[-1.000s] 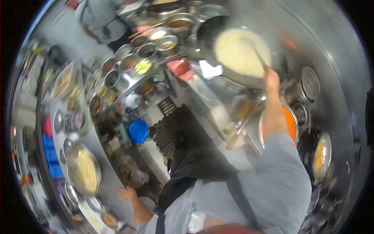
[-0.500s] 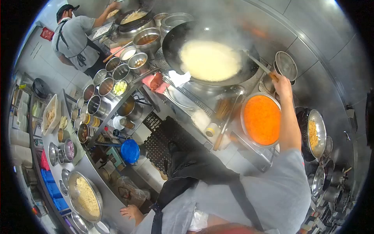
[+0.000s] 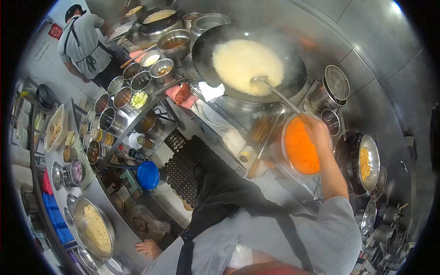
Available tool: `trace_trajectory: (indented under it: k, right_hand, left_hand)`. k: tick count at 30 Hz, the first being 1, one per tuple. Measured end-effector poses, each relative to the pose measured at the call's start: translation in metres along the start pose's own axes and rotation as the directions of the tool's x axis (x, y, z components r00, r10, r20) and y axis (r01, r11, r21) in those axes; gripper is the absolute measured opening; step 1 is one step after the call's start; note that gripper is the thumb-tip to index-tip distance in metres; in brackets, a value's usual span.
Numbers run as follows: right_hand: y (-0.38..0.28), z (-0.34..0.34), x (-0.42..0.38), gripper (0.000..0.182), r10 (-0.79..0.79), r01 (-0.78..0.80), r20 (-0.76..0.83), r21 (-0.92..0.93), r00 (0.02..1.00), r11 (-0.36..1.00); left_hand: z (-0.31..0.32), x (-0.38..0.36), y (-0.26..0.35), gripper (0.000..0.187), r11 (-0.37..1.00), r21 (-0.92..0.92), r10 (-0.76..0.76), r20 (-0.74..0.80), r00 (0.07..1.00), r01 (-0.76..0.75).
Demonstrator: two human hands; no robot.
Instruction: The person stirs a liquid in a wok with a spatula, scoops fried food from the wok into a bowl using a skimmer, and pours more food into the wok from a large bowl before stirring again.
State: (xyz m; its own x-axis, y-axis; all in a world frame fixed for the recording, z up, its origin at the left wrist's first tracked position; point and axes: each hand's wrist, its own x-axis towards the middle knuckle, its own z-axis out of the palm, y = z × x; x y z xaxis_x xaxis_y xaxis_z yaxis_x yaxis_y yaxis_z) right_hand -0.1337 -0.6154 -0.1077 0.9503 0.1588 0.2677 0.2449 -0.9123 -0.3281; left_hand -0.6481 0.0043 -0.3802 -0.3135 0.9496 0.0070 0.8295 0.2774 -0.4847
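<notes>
My right hand (image 3: 316, 130) is wrapped round the handle of a long metal wok spatula (image 3: 286, 101). Its head dips into the pale, creamy liquid (image 3: 247, 64) near the close side of a large black wok (image 3: 204, 55), with steam above. Below that hand stands a clear tub of bright orange food (image 3: 299, 149). On the steel counter (image 3: 130, 245) at lower left, my left hand (image 3: 147, 248) rests with its fingers apart, holding nothing. Near it is a big steel bowl of pale yellow crumbly food (image 3: 96, 229).
A co-worker (image 3: 85, 46) stands at upper left by another wok (image 3: 158, 23). Several steel pots, one with chopped green pieces (image 3: 139, 99), line the shelf. A ladle with a wooden handle (image 3: 255, 168) lies beside the tub. A strainer (image 3: 337, 82) stands right of the wok.
My right hand has moved nearer my body and over the orange tub. The spatula's head has slid from the wok's right side toward its near middle. The co-worker has lowered the raised arm.
</notes>
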Motion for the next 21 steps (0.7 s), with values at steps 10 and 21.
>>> trace_trajectory:
  k: [10,21]
  right_hand:
    - [-0.039,0.100,0.112,0.032,0.058,-0.049,0.044,-0.188,0.997,0.981]
    - [-0.048,0.090,0.198,0.028,0.300,-0.302,-0.042,-0.163,0.953,0.939]
  left_hand:
    - [0.003,-0.005,-0.007,0.071,0.995,-0.058,0.076,-0.092,0.993,-0.081]
    - [0.007,0.001,-0.006,0.072,0.996,-0.079,0.043,-0.048,0.998,-0.047]
